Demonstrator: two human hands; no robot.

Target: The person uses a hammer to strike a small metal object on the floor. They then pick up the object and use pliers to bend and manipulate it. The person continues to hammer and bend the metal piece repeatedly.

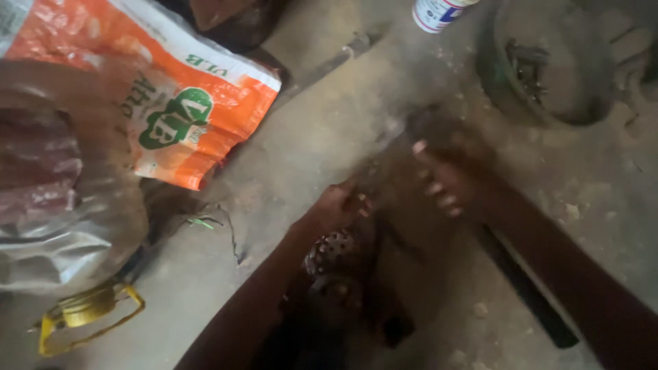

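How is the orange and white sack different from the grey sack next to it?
The orange and white sack is bright, with green printing, and lies flat on the floor; the grey sack is dull, plain and bulges, seemingly full. The orange and white sack sits further from the camera, the grey sack nearer, at the left edge, overlapping it. Both look like woven plastic and lie left of the person's hands, untouched.

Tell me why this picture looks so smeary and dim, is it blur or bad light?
Both: in the head view, motion blur smears the left hand, the right hand and the dark object between them; the light is dim and dusty, so the floor looks hazy, while the orange sack stays brightest and fairly readable.
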